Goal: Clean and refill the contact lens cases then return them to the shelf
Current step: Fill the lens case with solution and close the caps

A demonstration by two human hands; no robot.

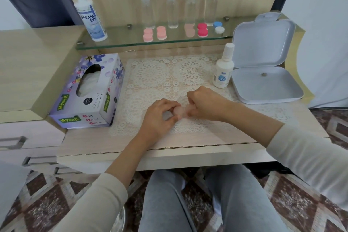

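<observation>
A pale pink contact lens case (181, 110) lies between my two hands over the lace mat (150, 75). My left hand (160, 118) pinches its left end with curled fingers. My right hand (204, 104) grips its right end, fingers curled over that cap. On the glass shelf (131, 43) stand several more lens cases: two pink ones (148, 35) (161, 32), a beige one (189, 29), a red one (202, 29) and a blue-and-white one (218, 26). A big solution bottle (90, 13) stands at the shelf's left end.
A tissue box (88, 90) sits left of the mat. A small white bottle (223, 68) and an open grey hinged box (263, 66) stand on the right. Several clear bottles (172, 9) line the back of the shelf. Drawer handles (13, 141) are at the lower left.
</observation>
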